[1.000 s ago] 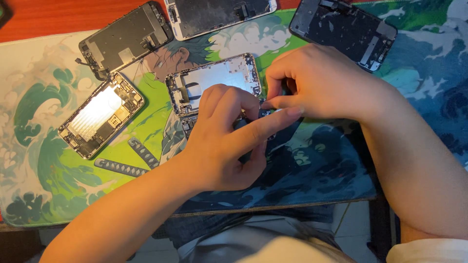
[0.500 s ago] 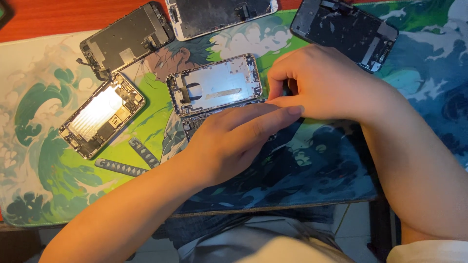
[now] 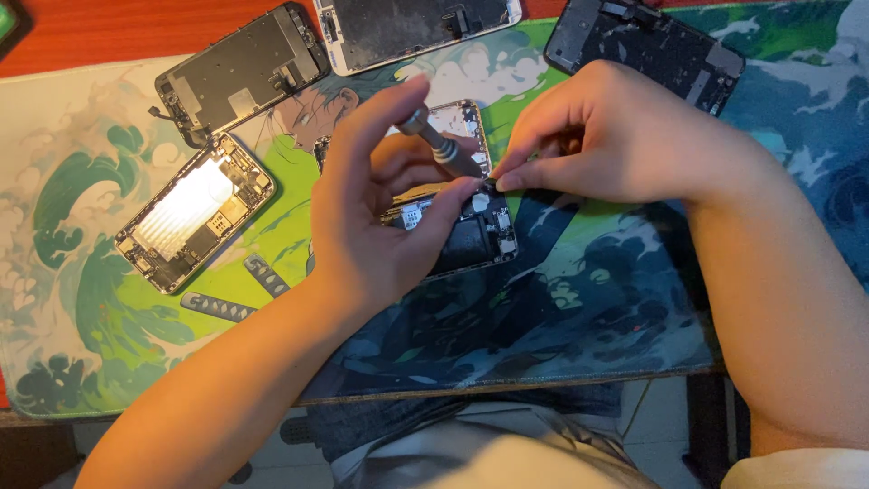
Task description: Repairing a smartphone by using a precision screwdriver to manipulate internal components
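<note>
My left hand (image 3: 362,213) is raised over an opened phone body (image 3: 466,240) in the middle of the mat. Its fingers hold a small grey screwdriver (image 3: 442,148), which slants down toward the phone's right edge. My right hand (image 3: 606,136) comes in from the right. Its thumb and forefinger are pinched together right at the screwdriver's lower end, by the phone's edge. Anything between those fingertips is too small to see. The phone's upper half is mostly hidden behind my left hand.
On the patterned mat (image 3: 109,353) lie another opened phone body (image 3: 195,213) at left, a screen panel (image 3: 240,68) above it, one more (image 3: 416,23) at top centre and a dark panel (image 3: 647,41) at top right. Two grey strips (image 3: 217,308) lie lower left.
My left hand, flat on the phone before, has lifted and curled, and the screwdriver now shows in its fingers. My right hand's fingertips have closed in at the tool's lower end.
</note>
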